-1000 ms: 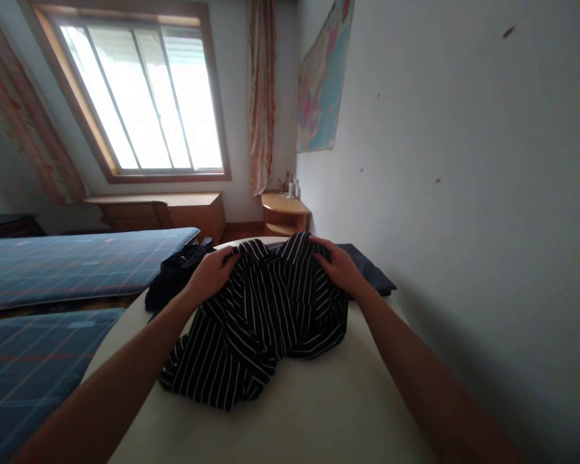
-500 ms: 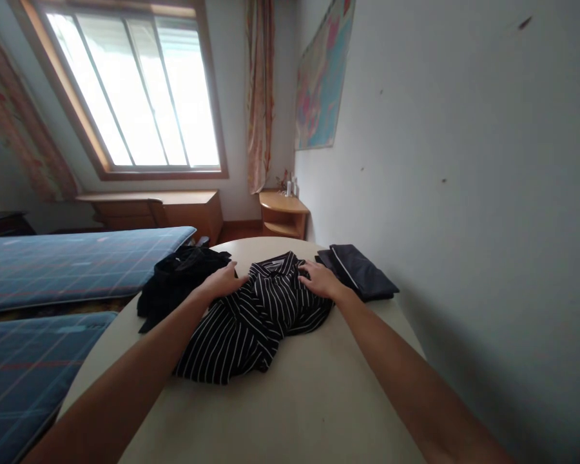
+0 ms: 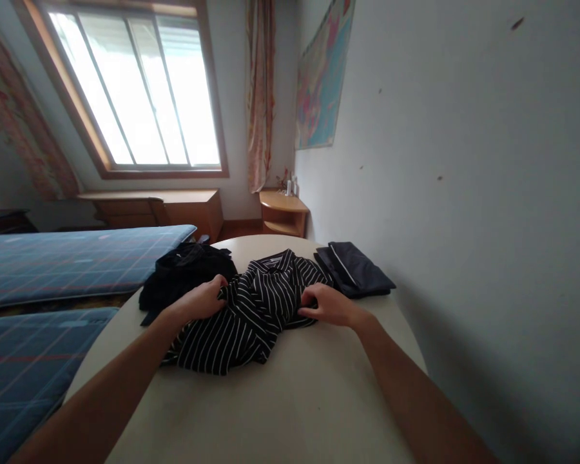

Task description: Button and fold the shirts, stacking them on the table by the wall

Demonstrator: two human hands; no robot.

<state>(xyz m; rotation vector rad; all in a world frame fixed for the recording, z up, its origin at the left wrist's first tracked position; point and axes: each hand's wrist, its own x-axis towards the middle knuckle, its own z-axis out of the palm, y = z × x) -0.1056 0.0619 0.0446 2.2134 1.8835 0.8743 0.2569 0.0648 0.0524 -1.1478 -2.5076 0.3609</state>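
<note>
A black garment with white stripes (image 3: 256, 309) lies rumpled on a pale round table (image 3: 290, 412), its collar toward the far edge. My left hand (image 3: 205, 298) is at the garment's left side, fingers curled and pinching the striped cloth. On the right side, my right hand (image 3: 331, 304) has its thumb and fingers brought together on the striped cloth near its edge. A black bundled cloth (image 3: 181, 270) lies just beyond my left hand. Beyond my right hand sits a folded dark garment (image 3: 355, 267) with a thin white line.
Two blue plaid mattresses (image 3: 77, 264) stand left of the table. The white wall (image 3: 464, 225) runs close along the right. A desk (image 3: 188, 200) and a small corner shelf (image 3: 285, 203) are behind the table, under the window and beside the curtain.
Both hands have moved nearer to me, from beside the collar to lower on the garment's sides. Their fingers have gone from spread to closed on the cloth.
</note>
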